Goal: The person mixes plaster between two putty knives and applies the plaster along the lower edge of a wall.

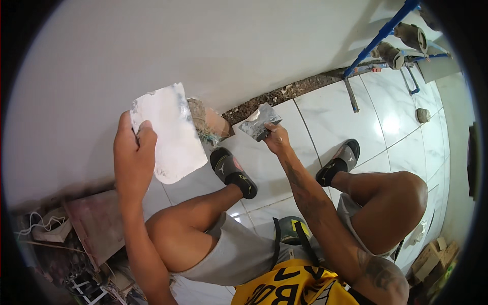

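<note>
My left hand (134,155) grips a flat white board (172,134) by its left edge, thumb lying on the face. White paste seems to coat the board, and greyish smears run along its upper right side. In my right hand (277,139) is a putty knife (254,123) with a wide grey blade, its fingers closed round the handle end. A white lump of paste sits on part of the blade. The two tools are apart, both held in front of the pale wall (203,46), above the tiled floor.
White marbled tiles (325,117) cover the floor, with a rough dirt gap (284,94) along the wall. Blue pipes (378,40) and capped grey stubs (390,55) stand at upper right. A reddish board (96,221) and clutter lie at lower left, wood scraps (432,259) at lower right.
</note>
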The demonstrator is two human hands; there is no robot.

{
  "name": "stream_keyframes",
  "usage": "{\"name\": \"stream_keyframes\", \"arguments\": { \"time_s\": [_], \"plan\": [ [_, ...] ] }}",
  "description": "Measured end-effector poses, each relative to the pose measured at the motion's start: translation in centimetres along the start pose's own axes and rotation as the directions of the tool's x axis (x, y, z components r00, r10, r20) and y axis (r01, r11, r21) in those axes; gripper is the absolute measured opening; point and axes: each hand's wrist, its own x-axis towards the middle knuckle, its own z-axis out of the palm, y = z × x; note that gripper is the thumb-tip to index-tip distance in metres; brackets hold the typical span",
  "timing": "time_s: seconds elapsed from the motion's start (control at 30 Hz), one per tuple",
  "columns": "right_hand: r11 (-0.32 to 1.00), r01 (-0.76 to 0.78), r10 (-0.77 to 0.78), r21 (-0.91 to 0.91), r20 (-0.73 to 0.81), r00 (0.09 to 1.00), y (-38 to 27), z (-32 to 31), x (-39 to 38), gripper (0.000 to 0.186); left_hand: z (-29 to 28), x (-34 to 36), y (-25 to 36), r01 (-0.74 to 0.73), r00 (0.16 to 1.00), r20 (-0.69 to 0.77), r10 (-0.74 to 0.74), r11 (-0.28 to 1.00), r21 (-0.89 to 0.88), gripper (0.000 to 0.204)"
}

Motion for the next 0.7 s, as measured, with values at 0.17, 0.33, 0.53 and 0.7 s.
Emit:
{"name": "stream_keyframes", "arguments": {
  "time_s": [0.17, 0.33, 0.53, 0.7],
  "plan": [
    [0.999, -0.02, 0.016, -0.04, -0.114, 0.993, 2.3, -1.3, 3.1, 0.02, 1.7, 0.7, 1.4, -0.09, 0.987, 0.142, 0.08, 0.994, 0.065, 0.019],
    [0.999, 0.02, -0.03, -0.046, -0.214, 0.976, 4.3, 0.0, 5.6, 0.022, 2.7, 1.6, 2.5, -0.104, 0.958, 0.283, 0.05, 0.978, 0.18, 0.02],
    [0.99, 0.142, -0.136, 0.017, -0.184, 0.973, 5.8, 1.9, 7.3, 0.022, 3.1, 2.5, 2.2, -0.047, 0.962, 0.271, -0.015, 0.975, 0.219, 0.023],
    [0.991, 0.137, -0.135, -0.007, -0.219, 0.966, 6.7, 2.3, 8.3, 0.022, 3.0, 2.9, 2.4, 0.049, 0.935, 0.333, -0.125, 0.973, 0.225, 0.023]
  ]
}}
